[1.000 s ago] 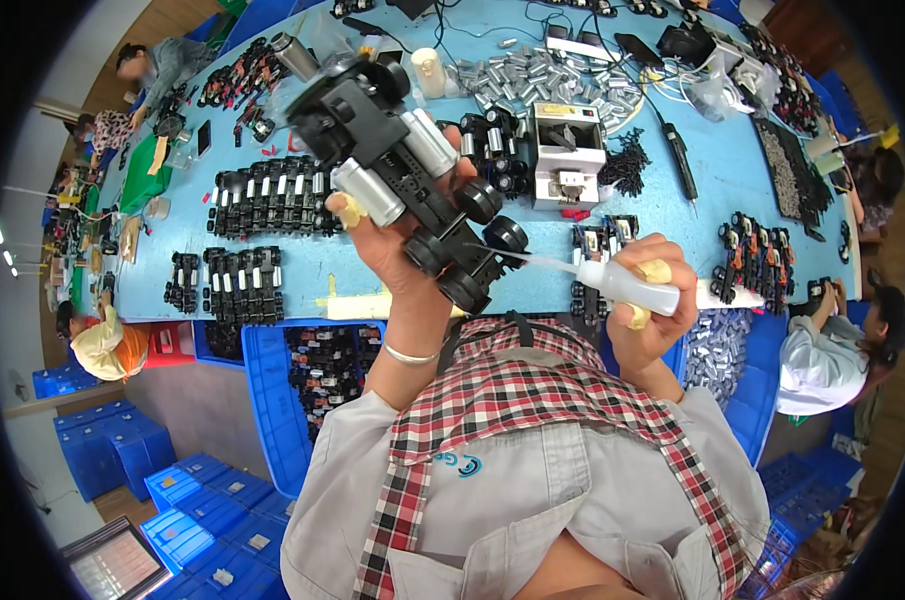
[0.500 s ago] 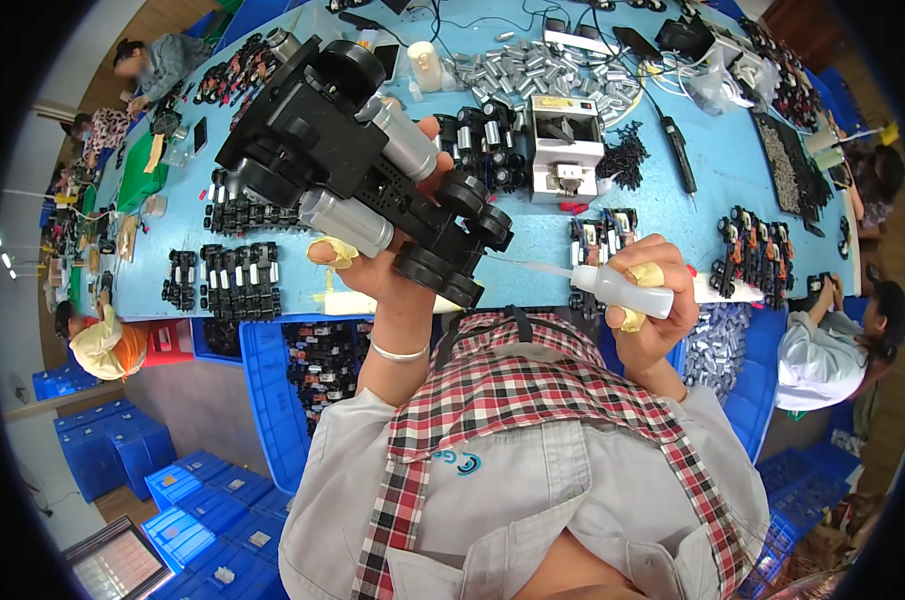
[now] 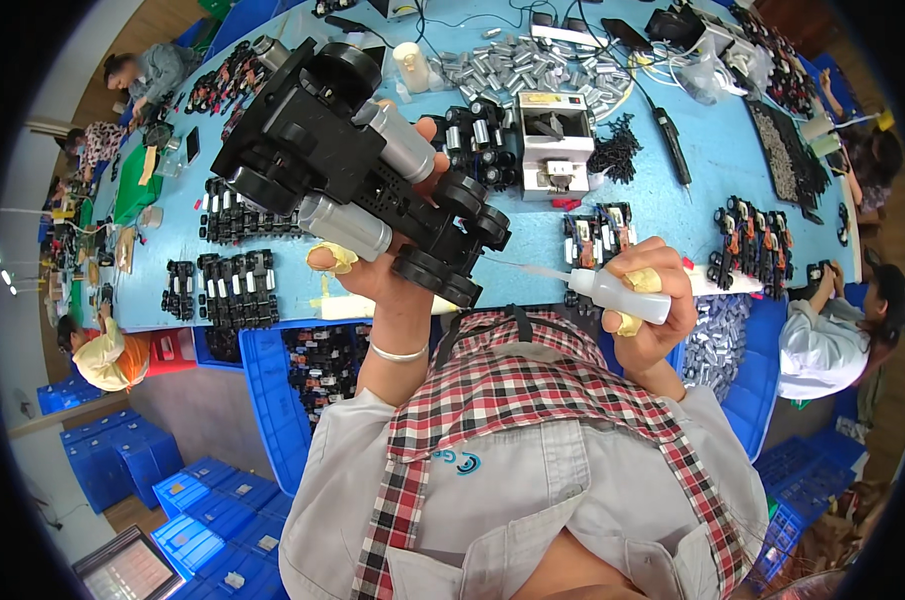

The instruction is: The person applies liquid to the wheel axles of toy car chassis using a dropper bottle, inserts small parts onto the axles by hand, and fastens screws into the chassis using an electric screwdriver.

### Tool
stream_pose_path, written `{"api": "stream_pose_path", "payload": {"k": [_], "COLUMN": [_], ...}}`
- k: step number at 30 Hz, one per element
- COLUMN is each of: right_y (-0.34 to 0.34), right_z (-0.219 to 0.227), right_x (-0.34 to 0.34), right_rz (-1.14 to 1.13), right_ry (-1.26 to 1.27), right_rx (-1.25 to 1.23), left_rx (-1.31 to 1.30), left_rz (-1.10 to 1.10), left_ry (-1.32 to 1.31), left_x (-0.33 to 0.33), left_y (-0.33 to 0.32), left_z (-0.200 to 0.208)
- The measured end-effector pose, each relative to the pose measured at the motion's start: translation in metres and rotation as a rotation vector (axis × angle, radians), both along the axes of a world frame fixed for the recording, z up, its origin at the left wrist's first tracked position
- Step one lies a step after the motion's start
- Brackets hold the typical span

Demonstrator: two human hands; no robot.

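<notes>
My left hand [image 3: 387, 275] is wrapped round a black toy truck chassis [image 3: 317, 135], held up above the table with its wheeled underside showing. Two silver cylinders [image 3: 344, 226] sit on the chassis, one on each side. In my right hand [image 3: 664, 290] is a small white squeeze bottle [image 3: 620, 296], lying nearly level. Its thin needle tip points left, close to the small wheels; whether it touches them I cannot tell. Yellowish tape covers several of my fingertips.
Rows of chassis [image 3: 237, 288] lie on the blue table [image 3: 302, 275]. A white boxy machine [image 3: 555, 145] stands beyond my hands, with loose silver cylinders [image 3: 532, 75] behind it. A black electric screwdriver [image 3: 672, 145] lies to its right. Blue bins [image 3: 272, 400] stand below the table edge. Co-workers sit at both sides.
The view has shifted very slightly. Both hands keep their grip, and the chassis and bottle stay almost where they were.
</notes>
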State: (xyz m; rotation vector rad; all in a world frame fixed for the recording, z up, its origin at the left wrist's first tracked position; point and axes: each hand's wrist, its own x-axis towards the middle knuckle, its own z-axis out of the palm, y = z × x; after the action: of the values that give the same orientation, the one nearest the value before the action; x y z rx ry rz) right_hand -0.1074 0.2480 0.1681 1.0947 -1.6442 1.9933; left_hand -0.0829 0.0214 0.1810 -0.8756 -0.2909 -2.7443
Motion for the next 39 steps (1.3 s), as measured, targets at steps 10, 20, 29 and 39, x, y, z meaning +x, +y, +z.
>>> {"api": "stream_pose_path", "payload": {"k": [10, 20, 29, 39], "right_y": [0.07, 0.172, 0.169, 0.126], "right_z": [-0.042, -0.28, -0.322, -0.327], "right_x": [-0.055, -0.16, -0.215, -0.36], "right_rz": [-0.045, -0.369, -0.261, -0.408], "right_ry": [-0.939, -0.866, -0.349, -0.257], "right_rx": [-0.652, 0.348, 0.724, 1.074], "left_rx": [-0.108, 0.067, 0.061, -0.043], "left_rz": [0.212, 0.141, 0.436, 0.345], "left_ry": [-0.326, -0.57, -0.697, -0.604], "left_x": [-0.025, -0.029, 0.004, 0.009], "left_y": [-0.01, 0.016, 0.055, 0.08], "left_z": [-0.019, -0.051, -0.05, -0.036]}}
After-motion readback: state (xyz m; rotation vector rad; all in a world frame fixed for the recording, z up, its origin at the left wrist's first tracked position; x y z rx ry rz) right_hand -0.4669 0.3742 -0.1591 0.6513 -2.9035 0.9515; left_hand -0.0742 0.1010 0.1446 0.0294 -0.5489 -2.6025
